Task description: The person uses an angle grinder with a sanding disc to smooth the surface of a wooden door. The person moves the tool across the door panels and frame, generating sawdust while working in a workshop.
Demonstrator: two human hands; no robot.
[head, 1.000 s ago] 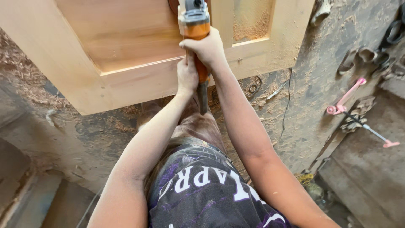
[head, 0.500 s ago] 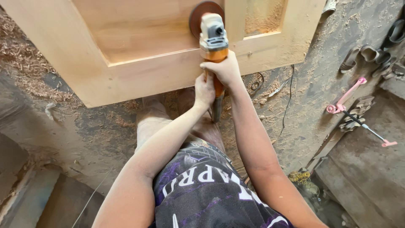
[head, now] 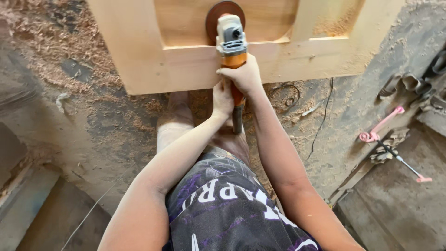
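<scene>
Both your hands grip the angle grinder (head: 232,51).
Your right hand (head: 241,74) and left hand (head: 223,98) wrap its orange body, disc on the wooden door panel (head: 139,51) at top centre.

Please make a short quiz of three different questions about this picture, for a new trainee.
1. True or false: both hands grip the orange and grey angle grinder.
2. Which hand sits higher on the grinder's body: A) left hand B) right hand?
3. Fill in: the brown round sanding disc lies against the pale wooden ____.

Key: 1 true; 2 B; 3 door panel. Wood shavings cover the dusty floor, and a pink-handled tool lies to the right.
</scene>
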